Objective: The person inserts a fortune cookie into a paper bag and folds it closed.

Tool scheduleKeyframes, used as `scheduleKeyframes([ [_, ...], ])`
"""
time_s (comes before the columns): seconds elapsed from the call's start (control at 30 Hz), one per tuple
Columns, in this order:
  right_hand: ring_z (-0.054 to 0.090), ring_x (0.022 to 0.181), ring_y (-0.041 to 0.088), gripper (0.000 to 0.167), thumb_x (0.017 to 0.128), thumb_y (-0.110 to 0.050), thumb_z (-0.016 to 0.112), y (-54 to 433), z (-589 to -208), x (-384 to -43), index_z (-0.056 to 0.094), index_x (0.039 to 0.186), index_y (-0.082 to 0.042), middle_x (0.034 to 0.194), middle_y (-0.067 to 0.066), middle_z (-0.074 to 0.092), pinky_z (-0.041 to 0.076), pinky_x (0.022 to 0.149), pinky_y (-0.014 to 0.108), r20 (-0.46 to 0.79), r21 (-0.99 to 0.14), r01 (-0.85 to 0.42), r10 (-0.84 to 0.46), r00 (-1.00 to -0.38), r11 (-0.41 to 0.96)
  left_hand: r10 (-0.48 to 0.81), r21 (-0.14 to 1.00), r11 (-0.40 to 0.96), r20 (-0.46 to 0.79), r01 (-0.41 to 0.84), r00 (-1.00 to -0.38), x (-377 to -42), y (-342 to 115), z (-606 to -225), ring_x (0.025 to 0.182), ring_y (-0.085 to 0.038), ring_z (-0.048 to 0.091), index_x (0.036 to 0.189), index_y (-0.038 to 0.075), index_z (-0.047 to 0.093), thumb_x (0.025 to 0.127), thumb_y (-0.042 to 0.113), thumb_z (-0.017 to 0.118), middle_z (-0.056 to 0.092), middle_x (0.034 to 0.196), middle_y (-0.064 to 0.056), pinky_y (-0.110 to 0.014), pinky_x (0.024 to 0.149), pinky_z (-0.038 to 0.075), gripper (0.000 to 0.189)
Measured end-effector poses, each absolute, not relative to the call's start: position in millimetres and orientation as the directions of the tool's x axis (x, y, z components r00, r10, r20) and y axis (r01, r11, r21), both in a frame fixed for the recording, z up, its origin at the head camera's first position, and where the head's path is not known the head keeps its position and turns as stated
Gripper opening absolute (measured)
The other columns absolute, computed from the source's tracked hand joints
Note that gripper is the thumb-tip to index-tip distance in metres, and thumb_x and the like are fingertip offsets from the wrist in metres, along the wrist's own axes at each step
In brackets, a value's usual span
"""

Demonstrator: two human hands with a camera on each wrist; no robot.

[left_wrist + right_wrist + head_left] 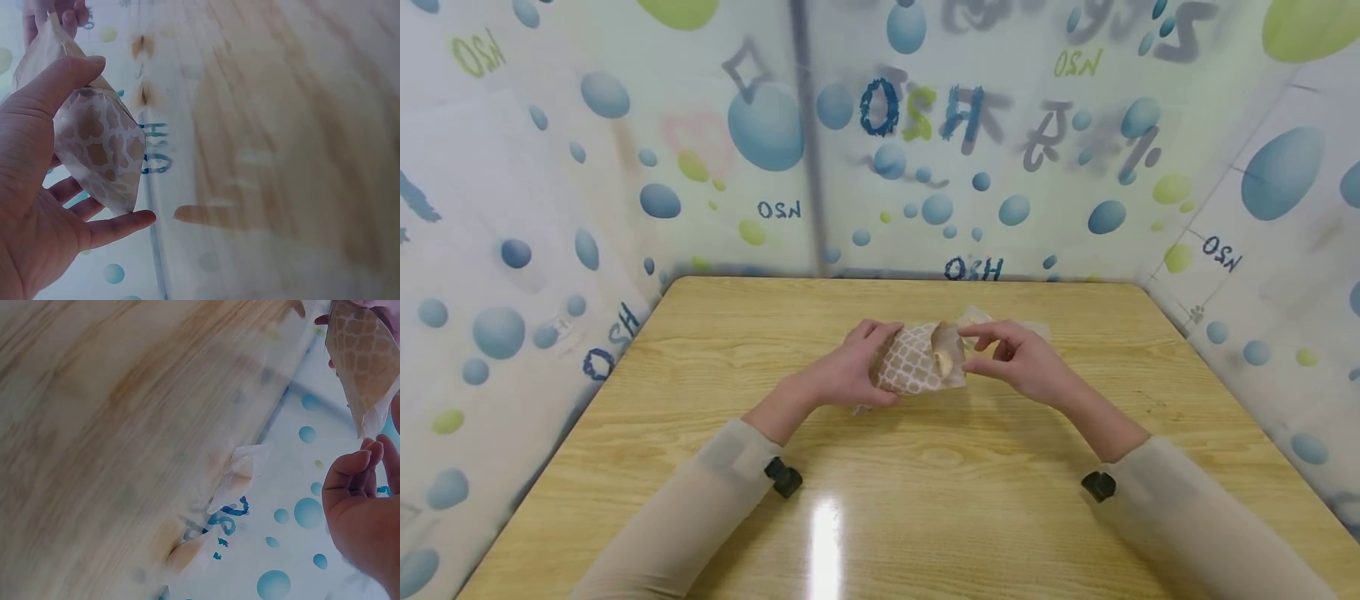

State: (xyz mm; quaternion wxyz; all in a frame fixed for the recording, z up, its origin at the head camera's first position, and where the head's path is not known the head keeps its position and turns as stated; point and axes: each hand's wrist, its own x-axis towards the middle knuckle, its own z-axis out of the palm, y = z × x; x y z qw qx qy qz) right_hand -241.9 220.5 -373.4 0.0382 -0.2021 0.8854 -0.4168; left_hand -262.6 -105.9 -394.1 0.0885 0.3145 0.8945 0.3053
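A small paper bag (910, 358) with a brown-and-white lattice print lies between the two hands, its mouth turned right. Something pale and cream-coloured (944, 362) shows inside the mouth. My left hand (857, 367) grips the bag's left end; in the left wrist view its thumb (78, 69) lies across the paper and the little finger stretches out under the bottom corner. At the mouth, my right hand (1011, 358) has index finger and thumb at the paper's edge. The right wrist view shows its curled fingers (356, 469) pinching at the bag's corner.
Behind the right hand, crumpled translucent wrappers (973, 317) lie on the wooden table (880, 483). A small whitish scrap (861, 409) shows just below the left hand. Printed walls (887, 208) with blue and green dots enclose the table's back and sides.
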Motion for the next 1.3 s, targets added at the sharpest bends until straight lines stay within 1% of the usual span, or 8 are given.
scheduleKeyframes([
  [0.23,0.053,0.080,0.022,0.050,0.101,-0.027,0.082,213,-375,-241,0.070,0.148,-0.016,0.122,0.016,0.063,0.049,0.067,0.030,0.085,-0.744,-0.320,-0.392,-0.916,0.587,0.614,0.613,0.613,0.027,0.498,-0.789,-262,-105,-394,0.150,-0.035,0.041,0.174,0.016,0.025,0.085,0.031,0.094,0.034,0.165,-0.018,-0.058,0.125,0.043,0.113],
  [0.43,0.050,0.076,0.020,0.048,0.099,-0.026,0.084,207,-378,-242,0.072,0.145,-0.016,0.119,0.020,0.059,0.047,0.065,0.030,0.094,-0.738,-0.327,-0.391,-0.915,0.589,0.615,0.617,0.610,0.026,0.497,-0.788,-262,-103,-397,0.149,-0.036,0.041,0.173,0.015,0.026,0.086,0.032,0.094,0.035,0.164,-0.018,-0.059,0.124,0.043,0.113],
  [0.57,0.048,0.080,0.022,0.049,0.099,-0.026,0.084,204,-377,-243,0.072,0.145,-0.016,0.119,0.021,0.058,0.046,0.068,0.032,0.092,-0.715,-0.329,-0.384,-0.919,0.617,0.619,0.619,0.604,0.032,0.502,-0.785,-262,-103,-397,0.149,-0.035,0.040,0.173,0.016,0.026,0.085,0.032,0.095,0.035,0.164,-0.017,-0.058,0.124,0.043,0.112],
  [0.77,0.046,0.084,0.024,0.045,0.099,-0.030,0.084,199,-375,-244,0.075,0.142,-0.019,0.117,0.017,0.057,0.045,0.070,0.036,0.082,-0.695,-0.318,-0.369,-0.926,0.645,0.623,0.609,0.604,0.041,0.514,-0.781,-263,-102,-397,0.149,-0.034,0.041,0.173,0.017,0.026,0.085,0.034,0.095,0.036,0.163,-0.016,-0.057,0.124,0.043,0.113],
  [0.93,0.046,0.094,0.027,0.042,0.099,-0.032,0.084,197,-374,-246,0.077,0.138,-0.021,0.118,0.017,0.057,0.044,0.075,0.039,0.080,-0.697,-0.312,-0.364,-0.928,0.645,0.625,0.599,0.607,0.047,0.522,-0.779,-264,-100,-399,0.148,-0.034,0.042,0.173,0.016,0.027,0.085,0.034,0.094,0.036,0.163,-0.016,-0.057,0.124,0.044,0.113],
  [1.03,0.044,0.098,0.027,0.040,0.098,-0.030,0.085,195,-375,-247,0.078,0.136,-0.022,0.115,0.013,0.057,0.043,0.078,0.039,0.094,-0.695,-0.322,-0.362,-0.927,0.643,0.627,0.601,0.604,0.048,0.524,-0.778,-264,-99,-399,0.148,-0.034,0.042,0.173,0.015,0.027,0.085,0.034,0.094,0.036,0.163,-0.016,-0.057,0.123,0.044,0.113],
  [1.3,0.038,0.094,0.026,0.037,0.098,-0.023,0.085,190,-375,-246,0.079,0.133,-0.016,0.109,0.011,0.053,0.039,0.076,0.038,0.129,-0.704,-0.342,-0.361,-0.924,0.623,0.632,0.604,0.594,0.058,0.531,-0.773,-262,-98,-396,0.148,-0.033,0.041,0.173,0.017,0.027,0.085,0.032,0.094,0.034,0.164,-0.017,-0.056,0.123,0.045,0.112],
])
